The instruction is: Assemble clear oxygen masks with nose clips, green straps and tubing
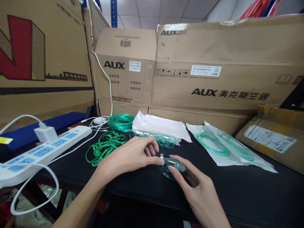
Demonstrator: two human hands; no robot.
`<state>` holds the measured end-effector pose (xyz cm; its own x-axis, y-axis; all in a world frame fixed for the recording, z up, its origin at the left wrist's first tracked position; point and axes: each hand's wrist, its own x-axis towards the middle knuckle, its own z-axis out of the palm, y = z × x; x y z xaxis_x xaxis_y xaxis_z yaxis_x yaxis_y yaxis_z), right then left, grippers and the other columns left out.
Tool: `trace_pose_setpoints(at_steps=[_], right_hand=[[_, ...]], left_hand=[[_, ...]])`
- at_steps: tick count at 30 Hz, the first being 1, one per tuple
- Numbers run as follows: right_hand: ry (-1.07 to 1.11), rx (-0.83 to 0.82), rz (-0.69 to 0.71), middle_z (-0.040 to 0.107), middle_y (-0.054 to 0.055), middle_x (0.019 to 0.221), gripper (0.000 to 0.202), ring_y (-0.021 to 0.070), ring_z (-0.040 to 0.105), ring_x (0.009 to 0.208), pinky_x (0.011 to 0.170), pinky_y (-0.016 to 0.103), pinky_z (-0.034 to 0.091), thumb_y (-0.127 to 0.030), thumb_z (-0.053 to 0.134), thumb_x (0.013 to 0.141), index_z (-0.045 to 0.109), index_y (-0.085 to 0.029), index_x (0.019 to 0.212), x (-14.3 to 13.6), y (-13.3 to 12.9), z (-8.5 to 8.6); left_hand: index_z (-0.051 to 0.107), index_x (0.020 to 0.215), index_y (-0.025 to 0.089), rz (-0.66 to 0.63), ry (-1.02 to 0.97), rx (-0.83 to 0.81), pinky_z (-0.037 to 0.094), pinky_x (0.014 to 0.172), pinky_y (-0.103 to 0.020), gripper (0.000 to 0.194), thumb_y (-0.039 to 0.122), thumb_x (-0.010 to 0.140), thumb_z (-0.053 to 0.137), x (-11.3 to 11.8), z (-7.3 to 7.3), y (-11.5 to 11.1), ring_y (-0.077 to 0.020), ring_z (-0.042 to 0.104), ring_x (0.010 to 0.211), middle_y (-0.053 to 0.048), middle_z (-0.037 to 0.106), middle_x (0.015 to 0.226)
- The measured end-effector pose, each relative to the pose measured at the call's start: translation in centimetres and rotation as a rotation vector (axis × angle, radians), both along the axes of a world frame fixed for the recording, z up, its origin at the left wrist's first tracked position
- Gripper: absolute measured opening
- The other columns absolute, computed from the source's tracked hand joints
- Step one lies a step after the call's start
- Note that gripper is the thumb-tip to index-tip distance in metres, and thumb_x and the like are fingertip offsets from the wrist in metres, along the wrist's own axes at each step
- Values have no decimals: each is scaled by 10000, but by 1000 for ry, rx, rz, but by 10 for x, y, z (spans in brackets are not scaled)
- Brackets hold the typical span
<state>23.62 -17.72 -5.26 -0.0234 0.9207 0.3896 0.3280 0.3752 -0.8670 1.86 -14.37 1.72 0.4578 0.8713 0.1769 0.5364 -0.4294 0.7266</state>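
A clear green oxygen mask [163,172] is held low over the black table, in front of me. My right hand [196,180] grips it from the right, thumb on the near side and fingers behind. A small metal nose strip [161,156] stands up at the mask's left end. My left hand [140,153] is closed there, its thumb tip against the mask beside the strip and its other fingers curled. Just beyond lie more clear green masks [166,139] in a row. Left of my left forearm is a tangle of green elastic straps [104,145].
Coiled green tubing [121,122] and white paper pouches [161,123] lie at the back. Packed tubing sets [213,145] rest on the right, near a taped carton [270,139]. A power strip [47,152] with white cables stands left. Cardboard panels [213,76] wall the table's back.
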Motion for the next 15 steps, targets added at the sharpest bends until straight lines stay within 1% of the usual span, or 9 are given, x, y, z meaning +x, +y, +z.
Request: trace_pose_setpoints(at_steps=[3, 5, 6, 9, 10, 12, 14, 15], right_hand=[[27, 23, -47, 767, 58, 1194, 376, 263, 735, 1080, 968, 305, 582, -468, 722, 869, 740, -229, 1158, 4, 1, -5], [68, 36, -73, 768, 62, 1188, 383, 262, 739, 1077, 948, 282, 589, -465, 732, 863, 735, -222, 1158, 7, 2, -8], [92, 41, -80, 771, 63, 1178, 387, 259, 743, 1068, 935, 270, 593, -463, 735, 862, 731, -219, 1162, 9, 4, -9], [139, 65, -60, 777, 66, 1146, 376, 248, 756, 1025, 895, 248, 605, -446, 737, 866, 723, -217, 1164, 11, 6, -12], [137, 83, -40, 773, 68, 1152, 356, 245, 756, 1021, 892, 246, 605, -433, 737, 868, 724, -220, 1153, 11, 7, -12], [129, 136, -4, 754, 76, 1189, 292, 244, 736, 1068, 911, 242, 593, -400, 735, 872, 732, -228, 1108, 10, 6, -11], [138, 158, 48, 720, 87, 1257, 248, 253, 687, 1175, 960, 246, 568, -381, 738, 868, 731, -230, 1065, 10, 4, -9], [162, 140, 79, 704, 94, 1289, 269, 255, 665, 1214, 980, 256, 559, -388, 734, 872, 721, -232, 1091, 10, 3, -8]], left_hand=[[726, 858, 216, 98, 16, -65, 451, 656, -255, 338, 551, 819, 711, 10, -1, -3, -210, 664, 819, -7, 723, 797], [763, 842, 220, 136, -1, -64, 435, 661, -265, 352, 551, 869, 647, 22, -6, -8, -218, 653, 818, -20, 729, 797], [773, 858, 222, 141, -40, -53, 436, 681, -268, 346, 526, 900, 614, 29, -11, -11, -214, 646, 820, -22, 735, 815], [765, 937, 204, 210, -264, 37, 442, 723, -260, 311, 441, 951, 563, 49, -31, -20, -187, 611, 799, -29, 715, 854], [754, 968, 198, 219, -348, 37, 442, 705, -253, 331, 456, 962, 547, 55, -39, -23, -175, 594, 766, -28, 696, 836], [734, 962, 180, 210, -499, 6, 449, 664, -238, 401, 518, 971, 520, 61, -55, -26, -155, 566, 694, -25, 654, 782], [717, 945, 168, 187, -604, -17, 467, 656, -226, 440, 568, 956, 534, 61, -68, -27, -146, 559, 671, -24, 631, 759], [711, 929, 167, 177, -631, -15, 475, 660, -222, 440, 578, 945, 553, 59, -73, -27, -144, 561, 671, -23, 626, 754]])
